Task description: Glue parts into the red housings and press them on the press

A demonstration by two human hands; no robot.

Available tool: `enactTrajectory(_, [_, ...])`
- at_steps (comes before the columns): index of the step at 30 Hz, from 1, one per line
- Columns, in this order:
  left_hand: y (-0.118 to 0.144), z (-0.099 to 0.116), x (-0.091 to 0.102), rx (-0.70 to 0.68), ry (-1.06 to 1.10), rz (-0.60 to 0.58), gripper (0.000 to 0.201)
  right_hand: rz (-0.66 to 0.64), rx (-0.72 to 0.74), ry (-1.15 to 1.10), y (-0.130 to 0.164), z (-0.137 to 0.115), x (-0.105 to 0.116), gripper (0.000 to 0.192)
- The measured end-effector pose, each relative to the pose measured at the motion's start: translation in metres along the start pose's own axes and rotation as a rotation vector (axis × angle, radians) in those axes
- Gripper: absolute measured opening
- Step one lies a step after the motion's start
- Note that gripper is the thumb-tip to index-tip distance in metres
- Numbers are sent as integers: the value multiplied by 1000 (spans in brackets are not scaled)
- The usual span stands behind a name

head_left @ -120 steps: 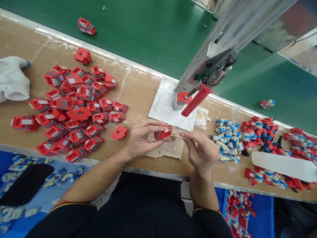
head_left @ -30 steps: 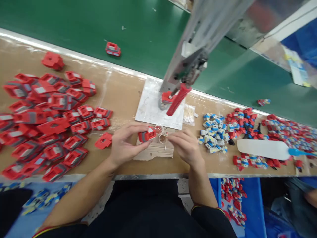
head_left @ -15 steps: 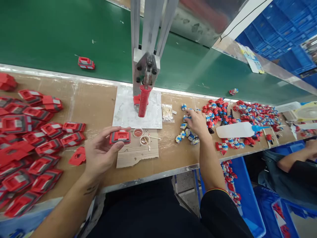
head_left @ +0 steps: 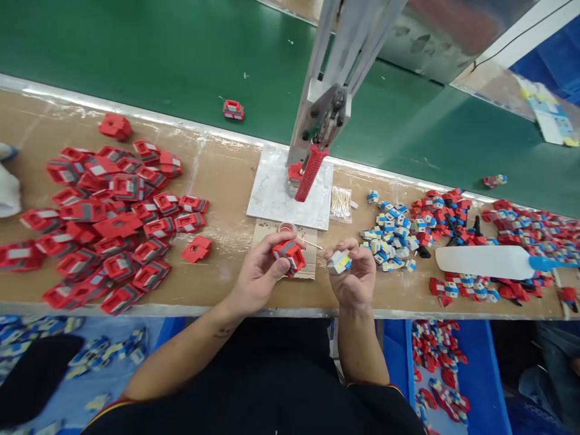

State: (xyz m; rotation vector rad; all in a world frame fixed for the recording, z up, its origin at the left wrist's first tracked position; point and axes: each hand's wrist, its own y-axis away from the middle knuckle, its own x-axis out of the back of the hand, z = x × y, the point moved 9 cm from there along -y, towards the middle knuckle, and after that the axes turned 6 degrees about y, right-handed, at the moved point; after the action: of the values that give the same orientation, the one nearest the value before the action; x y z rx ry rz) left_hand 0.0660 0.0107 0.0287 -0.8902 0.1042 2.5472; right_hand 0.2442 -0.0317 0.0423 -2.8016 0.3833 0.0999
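Observation:
My left hand is closed on a red and grey plastic toy part, tilted above a piece of cardboard. Just to its right, my right hand pinches a small white, blue and yellow plastic part between thumb and fingers. The two parts are apart. Behind the left hand shows a small dish of red liquid, partly covered. A cotton swab lies between the hands. Farther back, a hand press with a red handle stands over a white plate.
Many red and grey parts are heaped on the left. To the right lie a pile of white and blue parts, a bag of cotton swabs and a white squeeze bottle. A green belt runs behind; a blue bin stands below.
My right hand has left the pile of white and blue parts with one part and come close to my left hand. The left hand has turned its red part. The view has shifted left.

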Motion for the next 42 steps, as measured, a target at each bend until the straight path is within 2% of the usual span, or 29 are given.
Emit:
enactTrajectory(2, [1,-3,2,45,9,21,42,-29,75,101,0,-7,-6,34])
enactTrajectory(5, [4,-11,5,136,26,65,50,-105,192,250,2,-24,-20,24])
enactTrajectory(8, [6,-17,6,195,22,92,50,-184,305,383,4,-43,-37,40])
enactTrajectory(12, [5,-16,6,203,-69,105,50,-242,380,536,2,-58,-51,40])
enactTrajectory(17, [6,-11,7,196,-182,111,53,-301,377,613,1,-58,-58,42])
enactTrajectory(22, [8,5,-2,96,-393,20,70,-226,424,651,9,-51,-62,45])
enactTrajectory(25, [10,8,0,116,-431,-16,62,-227,489,592,11,-50,-62,43])
enactTrajectory(28, [9,12,15,120,-335,-23,55,-347,406,541,-12,-39,-57,36])
enactTrajectory(31, [5,28,50,53,-150,136,51,-436,270,526,-58,-23,-49,42])
enactTrajectory(32, [5,34,63,27,-102,202,50,-504,229,538,-73,-17,-51,43])
enactTrajectory(34, [7,45,84,-1,-54,311,50,-718,164,550,-96,-13,-64,41])
enactTrajectory(36, [12,55,99,-18,-27,388,52,-936,189,485,-109,-31,-81,44])
enactTrajectory(37, [15,59,104,-27,-10,414,52,-974,250,425,-116,-51,-87,52])
enactTrajectory(38, [18,61,108,-32,6,431,52,-949,330,368,-125,-76,-90,64])
enactTrajectory(39, [20,63,110,-36,17,439,52,-861,417,322,-137,-101,-90,76])
enactTrajectory(40, [22,64,111,-37,21,439,52,-720,498,296,-149,-123,-86,83])
enactTrajectory(42, [22,65,112,-34,9,430,53,-371,622,313,-166,-149,-68,79])
